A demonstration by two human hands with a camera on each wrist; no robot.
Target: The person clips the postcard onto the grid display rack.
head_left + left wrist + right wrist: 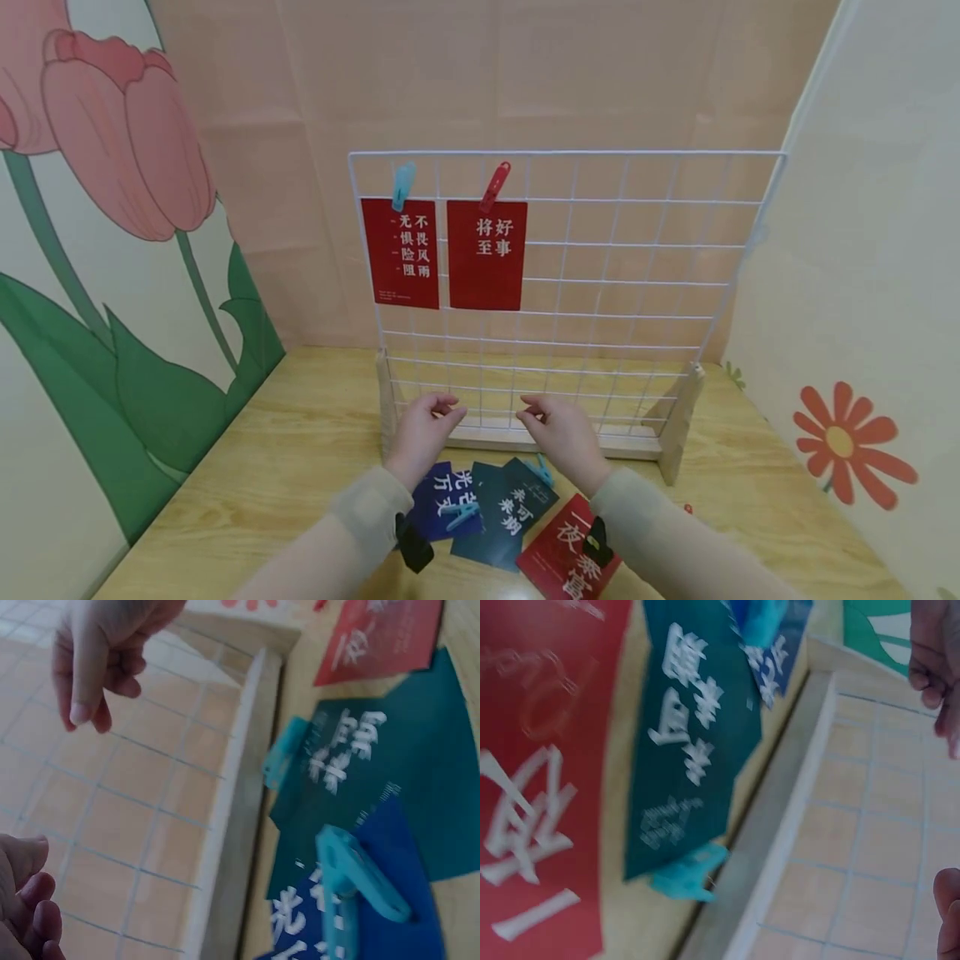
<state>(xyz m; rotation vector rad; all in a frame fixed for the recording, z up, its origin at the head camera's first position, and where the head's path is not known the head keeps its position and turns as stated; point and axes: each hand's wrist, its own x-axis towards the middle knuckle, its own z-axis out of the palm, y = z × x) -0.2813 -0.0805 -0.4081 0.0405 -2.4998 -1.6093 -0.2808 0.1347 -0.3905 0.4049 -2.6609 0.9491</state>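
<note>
Red tabletop card [564,546] partly behind sleeve [660,529]

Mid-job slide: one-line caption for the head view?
Left grip and right grip hover empty before a wire grid with two red cards clipped on; loose cards lie on the table.

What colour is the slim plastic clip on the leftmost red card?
The slim plastic clip is light blue; best view: head.

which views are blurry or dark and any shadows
Head: brighter and sharper, with a shadow beside the right wooden foot; left wrist: dimmer, lettering blurred on the red card; right wrist: also dim, the lower turquoise clip soft-edged.
</note>
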